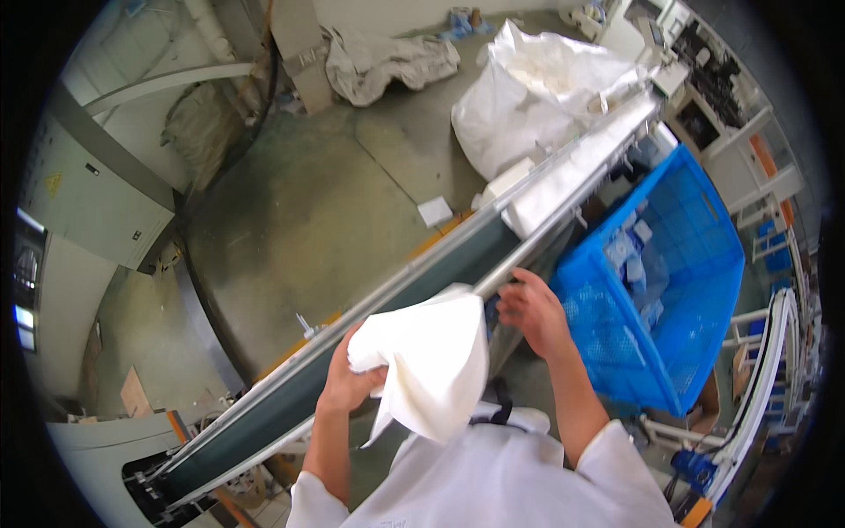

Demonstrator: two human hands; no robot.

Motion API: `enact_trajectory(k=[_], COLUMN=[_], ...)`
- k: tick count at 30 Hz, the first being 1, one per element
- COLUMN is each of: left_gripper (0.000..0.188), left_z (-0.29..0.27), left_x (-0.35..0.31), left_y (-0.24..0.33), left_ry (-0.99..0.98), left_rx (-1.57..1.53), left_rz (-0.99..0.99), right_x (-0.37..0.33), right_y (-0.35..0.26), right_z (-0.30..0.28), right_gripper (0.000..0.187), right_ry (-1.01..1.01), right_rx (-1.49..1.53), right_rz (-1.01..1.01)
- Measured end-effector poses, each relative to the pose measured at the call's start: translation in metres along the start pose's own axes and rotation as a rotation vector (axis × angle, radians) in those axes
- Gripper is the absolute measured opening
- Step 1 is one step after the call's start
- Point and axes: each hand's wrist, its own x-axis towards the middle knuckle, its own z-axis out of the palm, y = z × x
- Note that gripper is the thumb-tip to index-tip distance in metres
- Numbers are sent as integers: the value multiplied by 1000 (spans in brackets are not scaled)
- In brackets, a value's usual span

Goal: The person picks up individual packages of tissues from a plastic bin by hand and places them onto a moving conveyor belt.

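My left hand [349, 377] is closed on a bundle of soft white sheets [433, 356], which flares out and droops over the near side of a conveyor. Its left edge is gathered between thumb and fingers; I cannot tell whether it is paper or cloth. My right hand [535, 312] is off the bundle, near the conveyor's right rail, with fingers loosely bent and apart and nothing visible in them. Further up the conveyor belt [290, 400] lies a row of white material [572, 176].
A blue plastic crate [678, 326] with small clear-and-blue packages inside stands right of the conveyor. Beyond the belt sits a large white sack [502, 110]. A grey cabinet [97, 185] is at left, a crumpled grey cover [387, 66] at the back, machinery [704, 106] far right.
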Motion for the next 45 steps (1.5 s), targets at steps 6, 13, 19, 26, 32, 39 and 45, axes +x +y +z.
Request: enact_trajectory(k=[6,13,19,26,32,39,45], left_gripper=[42,40,36,37,30,29,45], left_z=[22,-13,-5,137,260,341,439], left_x=[65,119,129,112,95,133,159], left_y=[-54,-123,-128,-111,-133,-127,-134], left_ry=[104,102,253,531,477,291,-118], left_rx=[-225,-127,264,509,696,619,347], left_rz=[-216,-539,-742,-246,-370,-169,-119], right_x=[50,5,-29,-30,-2,-13,-36], right_y=[17,-93,-215,6,120,68,-132], right_z=[29,-69,-316,-642,-574,-577,-481], right_gripper=[66,38,30,51,120,117,111], right_ry=[-144,-277,247,1220,1209,1106,636], right_rx=[443,-259,-528,-910,-805,-698,-1125], right_rz=[448,6,-244,460,862,825,167])
